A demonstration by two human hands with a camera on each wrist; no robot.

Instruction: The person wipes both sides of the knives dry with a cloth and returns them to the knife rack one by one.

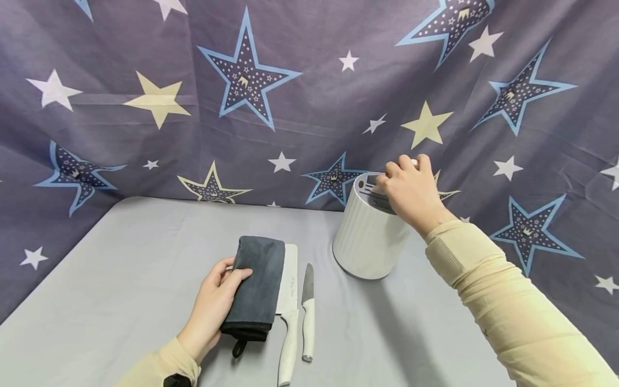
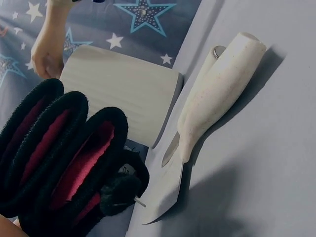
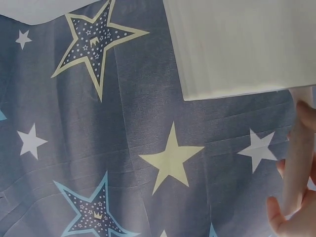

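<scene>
Star-printed backdrop (image 1: 329, 126) is hung behind a counter (image 1: 145, 258) covered in pale grey. A white ribbed knife holder (image 1: 362, 242) is stood upright at the far right. Above its rim a pale handle (image 3: 299, 158) is held by the right grip (image 1: 411, 191), fingers curled round it; its blade is not seen and is presumed to be inside the holder. A dark folded cloth (image 1: 258, 282) is pinched by the left grip (image 1: 215, 301), thumb on its face. Just right of the cloth a cleaver (image 1: 289, 301) is laid, handle to the near side, with a small knife (image 1: 308, 312) beside it. Step in hand, as judged: a knife is being handled at the holder; whether withdrawal or insertion is under way cannot be told. Either way, straight movement along the handle's line is called for, without tipping the holder, as it is steadied by no second hand. If withdrawn, the blade should be kept clear of fingers.
</scene>
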